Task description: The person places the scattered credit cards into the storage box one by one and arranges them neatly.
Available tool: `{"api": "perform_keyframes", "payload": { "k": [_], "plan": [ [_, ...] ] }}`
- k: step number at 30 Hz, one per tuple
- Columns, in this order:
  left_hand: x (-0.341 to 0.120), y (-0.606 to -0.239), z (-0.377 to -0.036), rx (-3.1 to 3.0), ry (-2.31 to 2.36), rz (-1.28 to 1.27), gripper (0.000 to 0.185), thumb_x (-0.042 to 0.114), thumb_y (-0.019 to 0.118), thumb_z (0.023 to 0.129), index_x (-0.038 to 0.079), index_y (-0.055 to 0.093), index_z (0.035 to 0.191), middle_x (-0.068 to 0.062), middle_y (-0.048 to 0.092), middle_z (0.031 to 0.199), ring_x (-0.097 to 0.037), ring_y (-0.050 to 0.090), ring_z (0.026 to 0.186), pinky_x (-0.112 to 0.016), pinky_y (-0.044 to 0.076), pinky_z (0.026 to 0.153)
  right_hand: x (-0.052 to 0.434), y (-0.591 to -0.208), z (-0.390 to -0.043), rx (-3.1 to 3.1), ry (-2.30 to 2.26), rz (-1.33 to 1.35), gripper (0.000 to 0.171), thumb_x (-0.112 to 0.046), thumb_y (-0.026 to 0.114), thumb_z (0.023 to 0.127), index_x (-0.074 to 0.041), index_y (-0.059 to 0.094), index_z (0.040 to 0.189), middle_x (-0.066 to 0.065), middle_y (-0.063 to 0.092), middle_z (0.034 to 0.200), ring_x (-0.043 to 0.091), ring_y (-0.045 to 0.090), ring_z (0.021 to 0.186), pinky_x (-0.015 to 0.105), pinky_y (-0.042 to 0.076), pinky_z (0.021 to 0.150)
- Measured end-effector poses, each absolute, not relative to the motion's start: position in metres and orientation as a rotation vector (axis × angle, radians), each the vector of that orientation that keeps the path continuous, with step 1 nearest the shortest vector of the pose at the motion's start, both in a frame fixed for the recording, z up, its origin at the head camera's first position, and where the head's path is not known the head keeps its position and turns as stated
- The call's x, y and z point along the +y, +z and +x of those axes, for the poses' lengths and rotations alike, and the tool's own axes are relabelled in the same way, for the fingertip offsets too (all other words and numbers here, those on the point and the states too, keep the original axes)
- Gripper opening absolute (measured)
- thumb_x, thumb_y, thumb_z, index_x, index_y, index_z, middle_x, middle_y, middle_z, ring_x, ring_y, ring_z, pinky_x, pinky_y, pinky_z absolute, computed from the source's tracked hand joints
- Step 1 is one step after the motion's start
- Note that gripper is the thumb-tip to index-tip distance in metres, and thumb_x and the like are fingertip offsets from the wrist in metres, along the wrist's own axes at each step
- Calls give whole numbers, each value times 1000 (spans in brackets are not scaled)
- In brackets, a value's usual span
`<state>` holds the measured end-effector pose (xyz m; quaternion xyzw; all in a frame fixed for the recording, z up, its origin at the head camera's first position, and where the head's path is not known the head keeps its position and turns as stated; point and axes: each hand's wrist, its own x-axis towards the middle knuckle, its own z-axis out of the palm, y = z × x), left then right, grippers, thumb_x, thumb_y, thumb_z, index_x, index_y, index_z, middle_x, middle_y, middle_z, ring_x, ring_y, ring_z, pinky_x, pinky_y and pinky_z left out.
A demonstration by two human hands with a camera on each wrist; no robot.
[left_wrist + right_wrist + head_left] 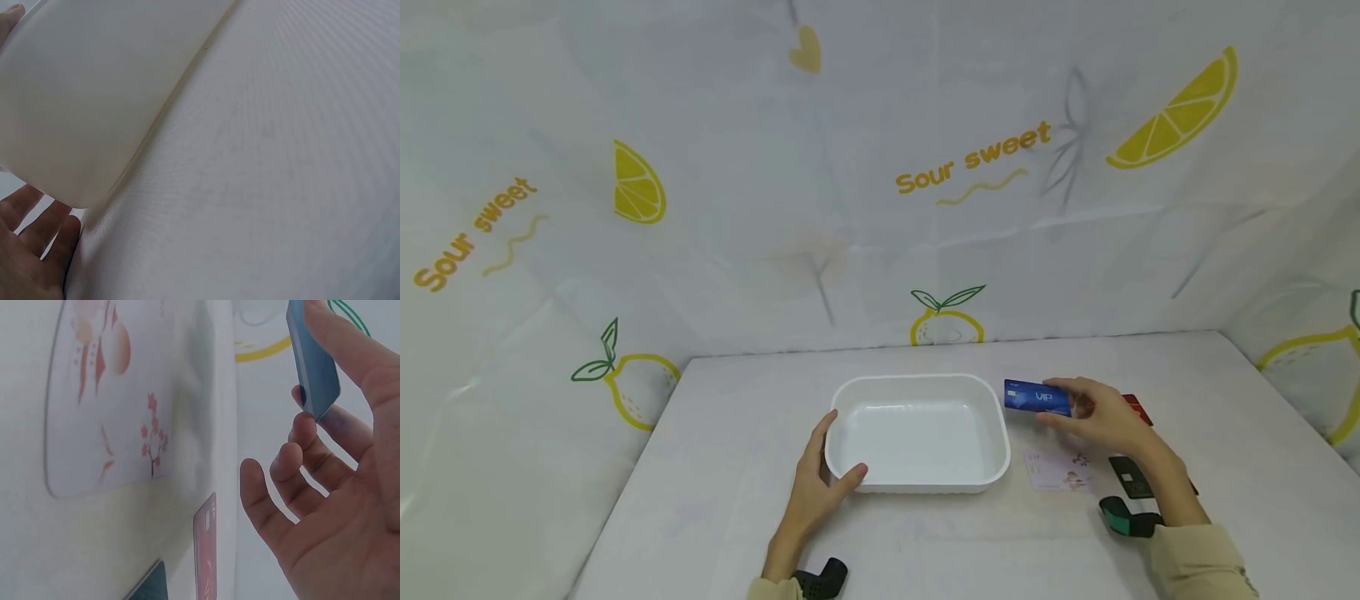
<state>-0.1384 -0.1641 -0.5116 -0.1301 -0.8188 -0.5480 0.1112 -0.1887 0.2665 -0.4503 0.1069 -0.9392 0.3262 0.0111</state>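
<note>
Right hand (1101,414) pinches blue card (1036,397), long axis level, just right of white tray (992,421) at frame centre. Left hand (820,479) grips tray's lower-left corner on bench (715,467).

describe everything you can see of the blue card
The blue card is a thin, stiff, plastic-looking rectangle with rounded corners, deep blue, with "VIP" printed in pale letters on its face. The right hand pinches its right end between thumb and fingers and holds it off the table, face toward the head camera, long side roughly level. It hangs just right of the white tray, near the rim's far right corner, not touching it. In the right wrist view it shows edge-on.
</note>
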Motion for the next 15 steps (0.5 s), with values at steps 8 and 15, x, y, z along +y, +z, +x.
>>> {"api": "perform_keyframes", "payload": {
  "k": [8,15],
  "plan": [
    [-164,-511,-139,-2405,-1627,-387,90,23,80,81,15,35,159,-17,44,159,-36,51,140,-24,43,114,258,-441,-185,-2839,1033,391,58,-31,83,85,-4,64,134,4,52,89,16,47,81,23,37,60],
    [-164,-509,-138,-2413,-1627,-375,91,24,80,81,15,35,159,-18,43,160,-37,48,143,-24,41,116,244,-431,-183,-2829,1032,425,58,-31,84,84,-6,66,133,4,55,90,17,48,83,22,40,63]
  ]
}}
